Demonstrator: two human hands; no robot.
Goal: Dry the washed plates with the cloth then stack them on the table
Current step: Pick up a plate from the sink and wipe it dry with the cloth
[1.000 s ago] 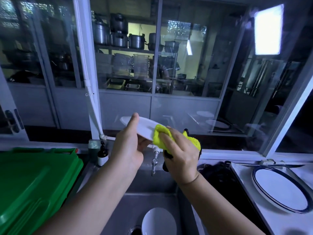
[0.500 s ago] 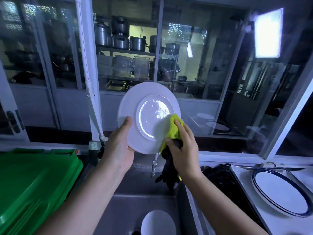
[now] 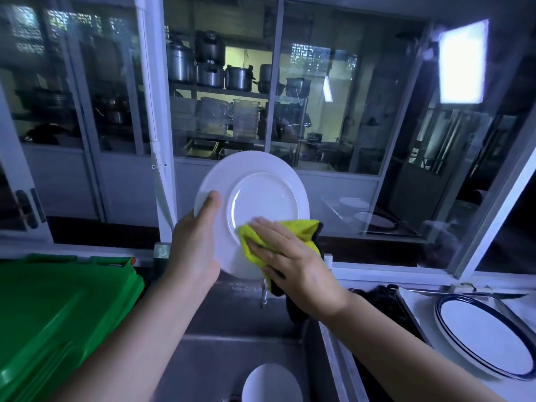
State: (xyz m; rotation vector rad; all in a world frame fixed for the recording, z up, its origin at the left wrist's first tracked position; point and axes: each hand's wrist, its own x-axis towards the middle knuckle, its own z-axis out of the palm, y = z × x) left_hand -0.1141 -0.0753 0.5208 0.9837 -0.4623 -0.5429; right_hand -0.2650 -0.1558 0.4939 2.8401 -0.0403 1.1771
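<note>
- White plate (image 3: 261, 198) is held in the air over the back edge of the sink (image 3: 232, 329), upright, face toward the camera. A second ago it lay nearly edge-on; half a second ago it was already turned face-on.
- Left hand (image 3: 197, 245) grips the plate's left rim with the thumb across the front, much as half a second ago. Its fingers are behind the plate (hidden).
- Right hand (image 3: 290, 256) had the yellow cloth (image 3: 307, 230) bunched at the lower right rim half a second ago. Now its fingers lie straight and spread, pressing the cloth flat on the lower face and reaching into the well.
- A dark tail of the cloth hangs below the right palm. The thumb is out of sight, so I cannot tell whether it pinches the fabric.
- Second plate (image 3: 271, 384) lies in the bottom of the sink, same place as before, cut off by the lower frame edge.
- Blue-rimmed plates (image 3: 487, 335) are stacked on the table (image 3: 420, 369) right of the sink, unchanged. The count is unclear (two rims at least), and the right frame edge clips them.
- Tap (image 3: 263, 294) shows only its lower end below the held plate.
- Green lid (image 3: 58, 309) sits left of the sink, cropped at the frame's left edge.
- A dark heap (image 3: 380, 297) between the sink and the table is too dim to identify.
</note>
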